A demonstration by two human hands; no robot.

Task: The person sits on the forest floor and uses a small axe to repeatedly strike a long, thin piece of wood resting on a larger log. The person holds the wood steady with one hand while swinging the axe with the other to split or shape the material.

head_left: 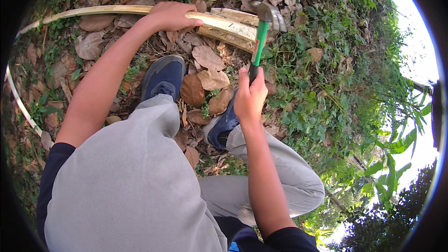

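My left hand is closed around a long, pale wooden strip, thumb along its near side. The strip's thicker right end rests among split wood pieces on the leafy ground. In my right hand is a hammer with a green and black handle, gripped low on its black part. Its metal head is up, just by the strip's right end; whether the two touch I cannot tell. The strip curves away to the far left.
Dry brown leaves and low green plants cover the ground. My blue shoes stand close below the wood. Another pale curved strip lies at the left edge. Bushes rise at the right.
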